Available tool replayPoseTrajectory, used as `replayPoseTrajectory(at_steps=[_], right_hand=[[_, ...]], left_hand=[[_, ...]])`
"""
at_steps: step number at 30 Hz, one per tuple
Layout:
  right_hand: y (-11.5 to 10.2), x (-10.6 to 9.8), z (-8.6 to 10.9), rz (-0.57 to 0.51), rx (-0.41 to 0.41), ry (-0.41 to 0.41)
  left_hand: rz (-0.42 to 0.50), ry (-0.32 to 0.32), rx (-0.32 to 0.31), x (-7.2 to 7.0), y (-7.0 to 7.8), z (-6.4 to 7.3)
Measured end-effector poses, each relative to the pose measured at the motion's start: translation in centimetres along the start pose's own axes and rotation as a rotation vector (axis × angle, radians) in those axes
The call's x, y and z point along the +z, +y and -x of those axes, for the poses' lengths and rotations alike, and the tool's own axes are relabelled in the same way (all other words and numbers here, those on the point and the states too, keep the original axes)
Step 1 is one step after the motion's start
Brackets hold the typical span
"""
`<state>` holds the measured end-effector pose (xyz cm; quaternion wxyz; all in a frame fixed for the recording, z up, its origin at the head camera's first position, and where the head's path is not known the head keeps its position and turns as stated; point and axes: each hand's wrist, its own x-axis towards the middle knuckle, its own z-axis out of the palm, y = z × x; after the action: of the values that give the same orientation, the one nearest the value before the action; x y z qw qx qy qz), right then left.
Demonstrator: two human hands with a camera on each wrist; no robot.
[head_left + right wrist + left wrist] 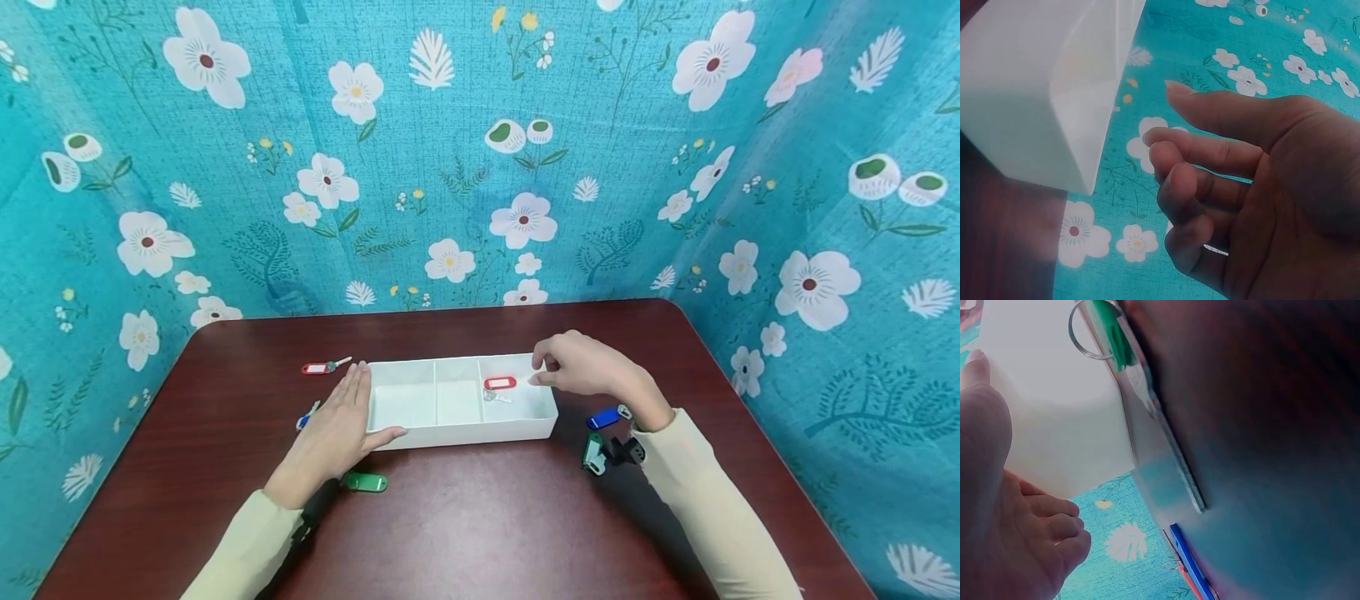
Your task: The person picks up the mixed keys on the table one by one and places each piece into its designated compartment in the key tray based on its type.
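A white three-compartment tray (465, 435) sits on the table. My left hand (333, 425) rests against its left end with straight fingers, the thumb over the front edge. My right hand (585, 364) hovers at the tray's right end, fingers bent, thumb apart from them. In the right wrist view nothing lies between the thumb and fingers of that right hand (1229, 175). A red key tag (500, 382) with a silver key (502, 398) lies in the right compartment. The other two compartments hold nothing visible.
Left of the tray lie a red-tagged key (318, 367), a blue-tagged key (303, 419) partly behind my left hand, and a green-tagged key (366, 482). To the right lie blue (603, 418) and green (593, 454) tags. A flowered curtain (450, 167) hangs behind the table.
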<state>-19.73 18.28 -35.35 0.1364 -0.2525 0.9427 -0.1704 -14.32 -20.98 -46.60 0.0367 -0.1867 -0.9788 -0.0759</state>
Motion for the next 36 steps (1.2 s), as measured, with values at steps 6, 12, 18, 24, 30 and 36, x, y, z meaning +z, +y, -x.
replayPoseTrajectory(at_steps=[6,12,18,24,30,36], right_hand=[[0.7,0.1,0.8,-0.017,-0.020,0.044],[1.4,0.0,1.6,-0.045,-0.011,0.075],[2.1,0.3,2.2,-0.055,-0.005,0.095],[2.6,0.4,2.7,-0.069,0.018,0.121],[2.9,0.7,2.8,-0.095,0.027,0.135],[3.2,1.2,3.1,-0.109,0.037,0.164]], left_hand=[[0.005,0.000,-0.002,0.0,0.0,0.0],[0.014,-0.001,-0.007,0.0,0.1,0.0],[0.019,-0.007,-0.016,0.0,0.2,0.1],[0.024,0.001,-0.015,-0.1,0.2,0.1],[0.015,-0.003,-0.019,-0.2,0.0,0.1],[0.004,-0.003,-0.003,-0.1,-0.1,0.0]])
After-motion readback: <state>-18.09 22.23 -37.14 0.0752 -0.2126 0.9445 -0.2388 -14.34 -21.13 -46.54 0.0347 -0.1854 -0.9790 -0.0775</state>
